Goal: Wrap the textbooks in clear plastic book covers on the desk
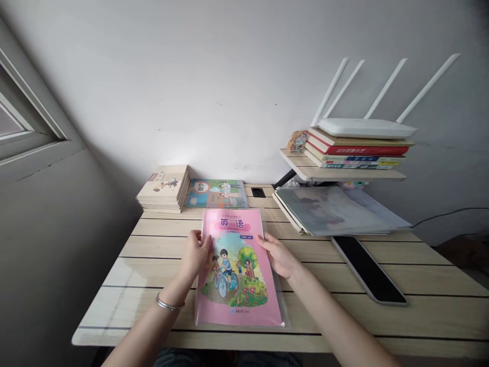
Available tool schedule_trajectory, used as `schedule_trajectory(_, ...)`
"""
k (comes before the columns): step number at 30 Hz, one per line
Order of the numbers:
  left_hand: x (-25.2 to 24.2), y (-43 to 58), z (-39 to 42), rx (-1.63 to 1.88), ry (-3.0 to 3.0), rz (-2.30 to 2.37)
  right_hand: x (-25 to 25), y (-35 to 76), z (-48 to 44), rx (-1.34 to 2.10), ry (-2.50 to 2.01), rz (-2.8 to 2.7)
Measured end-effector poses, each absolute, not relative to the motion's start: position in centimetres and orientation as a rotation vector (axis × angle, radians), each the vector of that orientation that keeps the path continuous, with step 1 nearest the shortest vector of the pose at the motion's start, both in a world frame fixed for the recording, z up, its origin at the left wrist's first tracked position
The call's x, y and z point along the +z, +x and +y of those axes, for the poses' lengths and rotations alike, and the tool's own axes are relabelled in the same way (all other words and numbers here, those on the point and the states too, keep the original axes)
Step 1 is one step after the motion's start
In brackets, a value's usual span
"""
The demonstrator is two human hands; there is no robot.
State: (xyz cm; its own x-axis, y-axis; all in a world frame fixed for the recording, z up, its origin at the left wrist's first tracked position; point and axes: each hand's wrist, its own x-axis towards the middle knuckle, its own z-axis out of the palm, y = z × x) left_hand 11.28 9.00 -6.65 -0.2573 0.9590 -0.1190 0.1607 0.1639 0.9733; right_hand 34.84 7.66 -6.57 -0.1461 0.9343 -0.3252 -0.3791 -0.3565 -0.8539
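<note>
A pink textbook with a cartoon of children and a bicycle on its cover is in a clear plastic cover that extends past its right edge. My left hand grips the book's left edge, fingers curled and thumb on the front. On the right edge, my right hand pinches the book and its plastic, thumb on top and fingers partly hidden underneath. A silver bracelet circles my left wrist. Just behind the pink book lies a blue-green textbook.
A stack of beige booklets stands at the back left. A black phone lies at the right, near papers in a translucent folder. Above them, a small shelf carries stacked books and a white router.
</note>
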Motion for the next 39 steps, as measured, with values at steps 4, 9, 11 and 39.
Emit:
schedule_trajectory(4,-5.9,11.8,8.6,1.184,1.141,1.552,-5.8,34.3,7.5,1.689,-1.08,-0.77)
schedule_trajectory(9,-6.3,11.7,8.7,1.101,0.985,1.326,-6.1,34.3,7.5,1.621,-1.099,-0.879)
schedule_trajectory(11,-6.8,11.5,8.7,1.076,0.988,1.327,-6.6,34.6,7.9,1.477,-1.2,-1.018)
schedule_trajectory(39,-8.4,13.9,2.8,0.372,2.663,1.713,-7.7,35.7,9.4,1.27,-1.751,-1.204)
